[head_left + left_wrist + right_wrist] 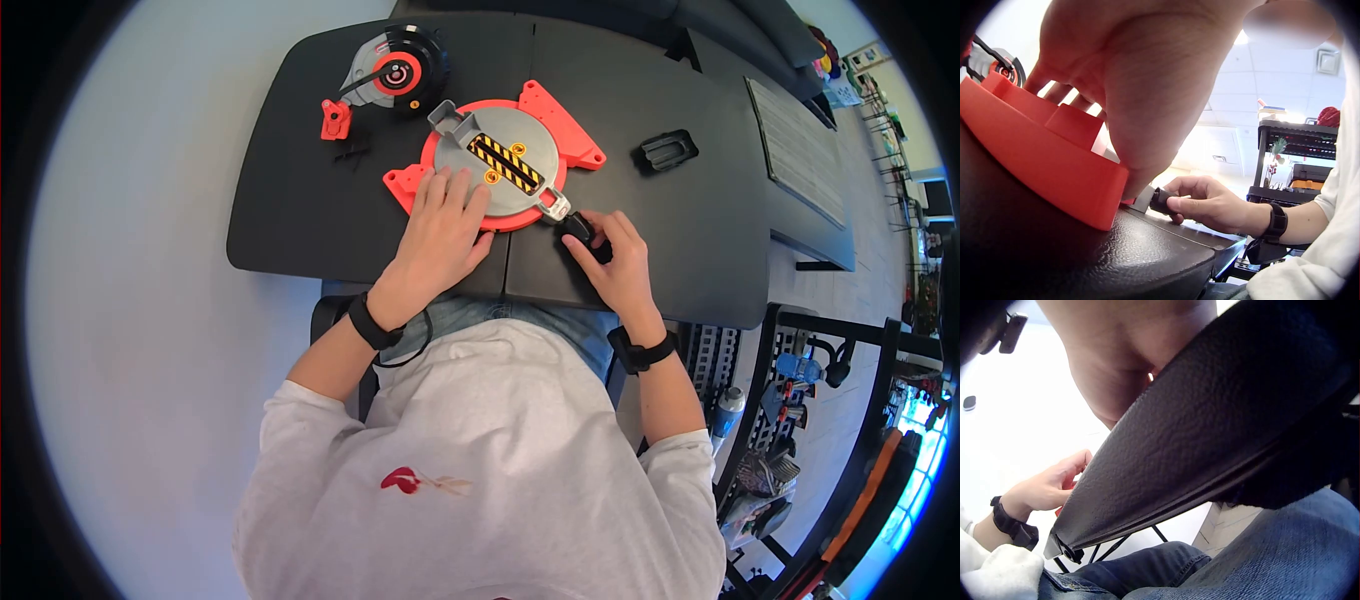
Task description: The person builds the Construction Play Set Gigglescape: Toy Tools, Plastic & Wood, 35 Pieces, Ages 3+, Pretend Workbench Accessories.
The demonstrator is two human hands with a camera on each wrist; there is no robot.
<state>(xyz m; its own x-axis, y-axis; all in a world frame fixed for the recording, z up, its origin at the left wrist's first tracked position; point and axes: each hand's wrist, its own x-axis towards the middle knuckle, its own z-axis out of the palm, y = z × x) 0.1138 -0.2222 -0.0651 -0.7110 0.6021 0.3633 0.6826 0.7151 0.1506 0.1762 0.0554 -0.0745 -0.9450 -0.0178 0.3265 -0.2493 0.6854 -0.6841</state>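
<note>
A round grey turntable point(520, 150) in a red base point(560, 125) lies on the black table, a yellow-and-black striped strip across it. The left hand point(440, 225) rests with extended fingers on the near left of the base and disc; in the left wrist view it arches over the red base point(1054, 150). The right hand point(618, 262) pinches a black knob point(577, 228) at the end of the grey arm point(554, 205), thumb and fingers round it, also seen in the left wrist view point(1163, 201). In the right wrist view the table edge hides its fingertips.
A grey and black saw-like head point(405, 75) with a red part point(336, 119) lies at the table's back left, small black pieces point(352, 148) below it. A black tray-like part point(668, 150) lies at the right. A black shelf rack point(800, 400) stands beyond the table's right edge.
</note>
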